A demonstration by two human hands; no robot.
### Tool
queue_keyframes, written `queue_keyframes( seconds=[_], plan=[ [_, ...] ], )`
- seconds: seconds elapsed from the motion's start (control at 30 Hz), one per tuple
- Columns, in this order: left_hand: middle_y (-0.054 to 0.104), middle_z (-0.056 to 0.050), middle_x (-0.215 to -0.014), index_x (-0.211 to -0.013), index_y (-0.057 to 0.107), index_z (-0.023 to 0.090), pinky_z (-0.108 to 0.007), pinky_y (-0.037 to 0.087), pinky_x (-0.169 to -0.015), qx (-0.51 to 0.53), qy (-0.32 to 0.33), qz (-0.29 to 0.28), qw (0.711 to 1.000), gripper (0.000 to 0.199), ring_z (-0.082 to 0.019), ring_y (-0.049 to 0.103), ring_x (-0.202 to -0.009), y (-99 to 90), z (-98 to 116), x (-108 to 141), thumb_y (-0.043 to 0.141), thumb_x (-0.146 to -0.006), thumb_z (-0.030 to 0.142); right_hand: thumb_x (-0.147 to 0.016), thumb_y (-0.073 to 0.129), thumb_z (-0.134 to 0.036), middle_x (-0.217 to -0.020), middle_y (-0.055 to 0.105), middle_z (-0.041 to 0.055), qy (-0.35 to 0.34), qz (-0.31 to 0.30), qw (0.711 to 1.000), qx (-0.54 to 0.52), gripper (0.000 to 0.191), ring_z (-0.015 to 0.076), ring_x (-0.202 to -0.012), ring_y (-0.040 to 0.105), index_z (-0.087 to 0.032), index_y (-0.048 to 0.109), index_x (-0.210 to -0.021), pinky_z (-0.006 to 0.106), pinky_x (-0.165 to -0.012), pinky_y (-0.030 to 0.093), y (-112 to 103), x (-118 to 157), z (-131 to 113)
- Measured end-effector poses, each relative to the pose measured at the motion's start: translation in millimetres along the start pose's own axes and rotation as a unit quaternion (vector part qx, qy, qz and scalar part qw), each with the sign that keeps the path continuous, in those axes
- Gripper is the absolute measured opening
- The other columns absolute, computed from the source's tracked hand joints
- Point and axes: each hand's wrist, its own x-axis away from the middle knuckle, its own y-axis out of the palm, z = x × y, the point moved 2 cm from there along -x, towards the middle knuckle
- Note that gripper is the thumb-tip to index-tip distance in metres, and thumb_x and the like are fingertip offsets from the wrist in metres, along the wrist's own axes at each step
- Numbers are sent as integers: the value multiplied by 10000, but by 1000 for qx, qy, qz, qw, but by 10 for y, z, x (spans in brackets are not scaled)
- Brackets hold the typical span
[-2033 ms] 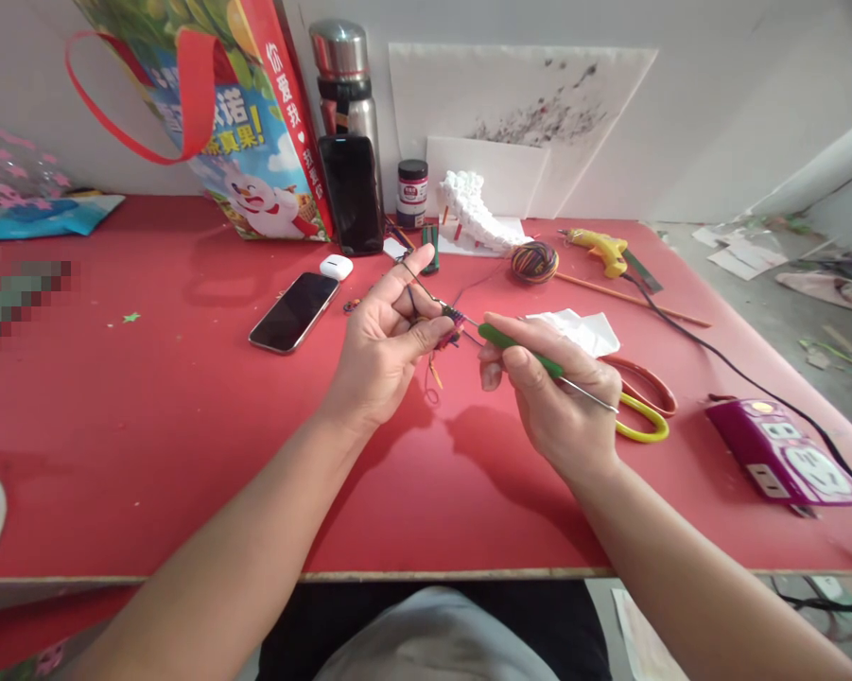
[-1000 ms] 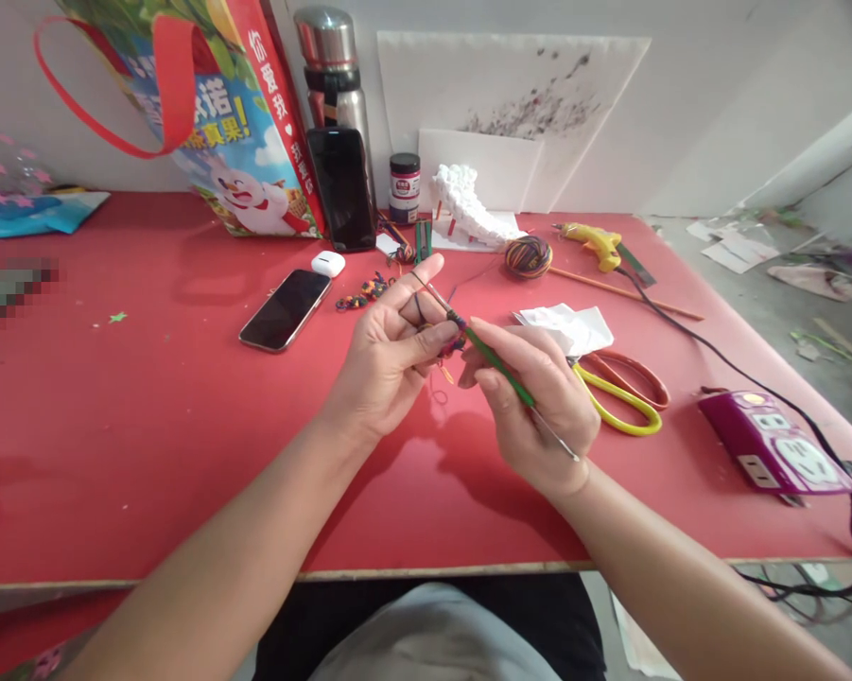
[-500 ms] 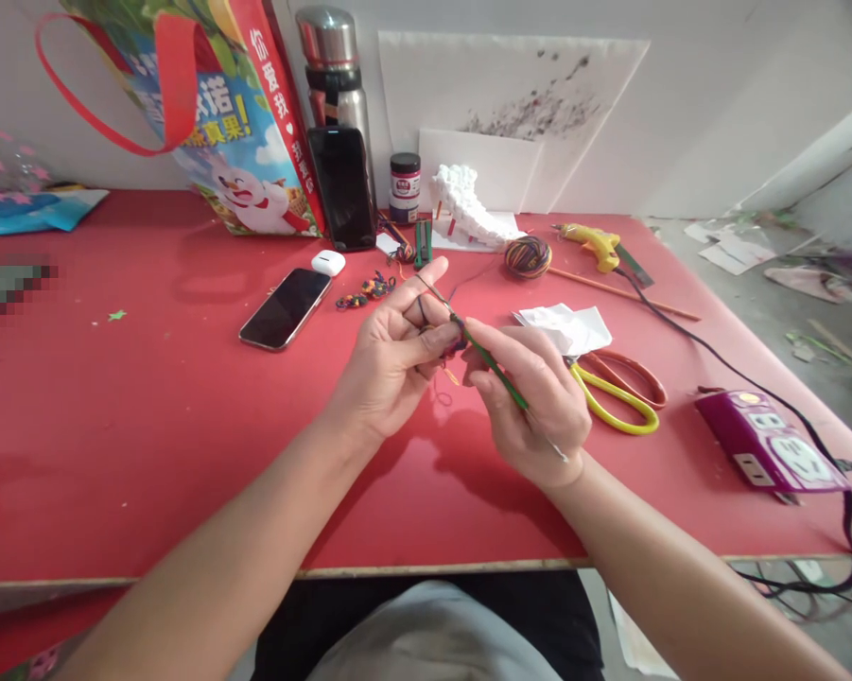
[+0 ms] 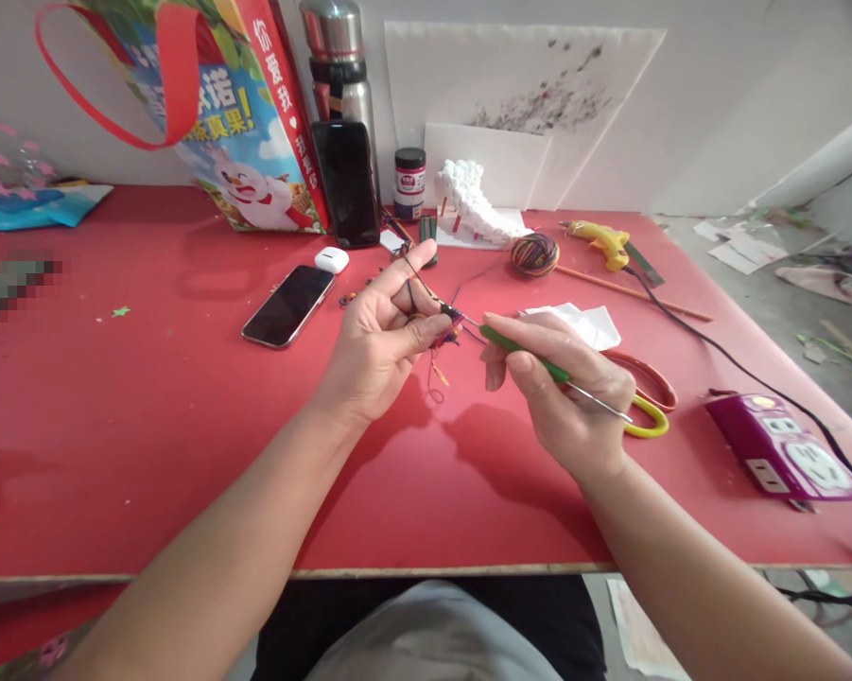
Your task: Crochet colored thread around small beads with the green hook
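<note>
Crochet piece point(image 4: 455, 324) is being held above the tabletop point(image 4: 219, 454), between its front and back edges; fingers of the left hand point(image 4: 383, 333) are pinching it, with yarn point(image 4: 420, 281) running over the raised index finger. Fingers of the right hand point(image 4: 574, 383) are grasping the hook point(image 4: 523, 352). Compared with half a second earlier, the right hand is standing farther from the left, exposing shaft beyond the green handle; probably a loop is being drawn through, advancing the stitch. The yarn ball point(image 4: 534, 254) is lying toward the back edge.
</note>
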Motion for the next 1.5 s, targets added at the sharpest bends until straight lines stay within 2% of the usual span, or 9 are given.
queue_keyframes(
  seconds=[0.13,0.33,0.6,0.87,1.23,1.5],
  plan=[
    [699,53,-784,-1306,760,196,-210,555,-751,15,-9,-2,1000,596,-100,691,-751,-9,-1,1,937,-750,74,-1060,649,-140,-842,736,29,2,2,999,-35,394,178,-734,686,-322,799,-1377,384,-707,607,3,-6,4],
    [697,57,-790,-1349,731,199,-223,552,-756,24,-44,-9,999,632,-107,698,-762,-14,2,9,918,-760,68,-1045,689,-167,-873,729,29,25,12,997,-77,352,175,-720,697,-339,834,-1316,386,-691,603,-4,0,54],
    [690,60,-781,-1316,749,219,-217,547,-726,-1,-17,-11,1000,585,-105,693,-752,-18,12,-5,911,-772,78,-1038,708,-183,-855,713,29,22,22,997,-74,326,195,-736,713,-346,850,-1282,407,-706,602,-25,0,76],
    [678,55,-752,-1279,779,192,-201,549,-710,-7,3,-8,1000,545,-93,665,-721,-17,37,-4,907,-763,70,-1040,695,-170,-864,716,27,13,26,998,-62,339,177,-711,702,-342,847,-1290,398,-698,598,-28,-1,64],
    [671,64,-746,-1427,731,226,-218,558,-743,-22,7,-11,1000,693,-103,674,-734,-5,50,-8,904,-772,81,-1041,681,-135,-896,723,29,18,27,996,-88,374,161,-717,693,-349,845,-1300,377,-683,580,-29,5,72],
    [665,64,-760,-1293,771,217,-219,562,-759,-23,20,-23,999,564,-101,683,-740,-31,51,-29,910,-762,85,-1039,680,-141,-885,726,32,19,27,996,-88,367,163,-715,695,-344,847,-1295,377,-678,583,-33,-2,69]
  ],
)
